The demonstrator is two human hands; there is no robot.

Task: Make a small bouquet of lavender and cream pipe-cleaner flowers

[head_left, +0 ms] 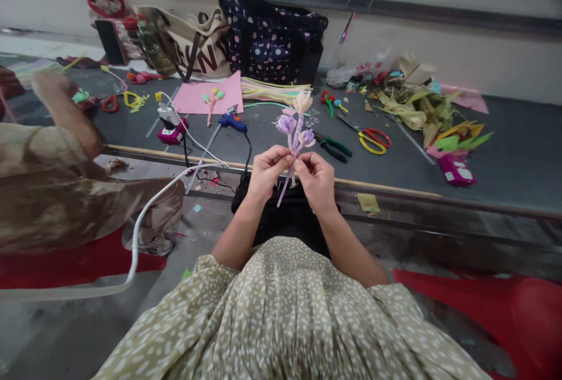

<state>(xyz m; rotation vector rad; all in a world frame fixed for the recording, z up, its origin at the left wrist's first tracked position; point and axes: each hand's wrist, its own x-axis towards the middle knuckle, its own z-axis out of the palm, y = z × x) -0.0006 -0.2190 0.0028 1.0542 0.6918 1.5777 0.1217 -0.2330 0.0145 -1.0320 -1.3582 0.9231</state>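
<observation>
Between my two hands stands a craft flower sprig (297, 134) with a fuzzy lilac stem, two purple blossoms and a cream one on top. My left hand (271, 173) pinches the stem just under the purple blossoms. From the other side my right hand (317, 177) pinches it at the same height, its fingers curled. Below my fingers the stem's lower end slants down to the left. Dark-handled pliers (332, 147) lie on the table behind my right hand. A blue glue gun (232, 120) rests beyond my left hand.
Red-and-yellow scissors (373, 139) lie to the right, before a heap of husks and paper scraps (413, 105). Pink paper (211, 94) and pipe cleaners (272, 92) lie behind. Bags (272, 37) line the wall. A white cable (139, 222) loops left, near a co-worker's arm (65, 108).
</observation>
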